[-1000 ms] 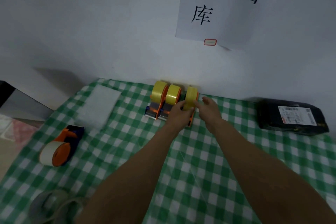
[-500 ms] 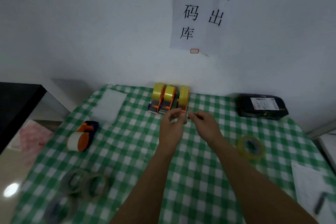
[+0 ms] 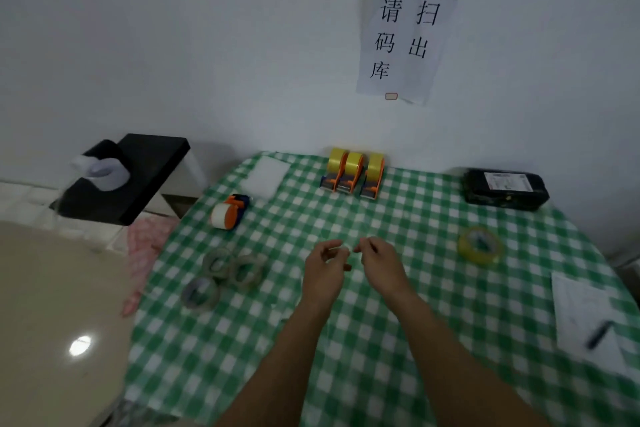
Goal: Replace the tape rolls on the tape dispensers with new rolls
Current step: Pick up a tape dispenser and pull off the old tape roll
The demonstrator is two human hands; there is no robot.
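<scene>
While three yellow-roll dispensers (image 3: 351, 173) stand by the wall, your left hand (image 3: 325, 270) and right hand (image 3: 381, 260) hover over the checked cloth (image 3: 374, 374), fingers curled, tips nearly meeting. Can't tell if pinching anything.

Three orange dispensers (image 3: 349, 180) with yellow rolls (image 3: 355, 161) stand side by side — a white-rolled dispenser (image 3: 228, 212) lies apart, leftward.

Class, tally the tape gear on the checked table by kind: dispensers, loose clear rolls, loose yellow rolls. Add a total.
Dispensers: 4
Loose clear rolls: 3
Loose yellow rolls: 1
Total: 8
</scene>
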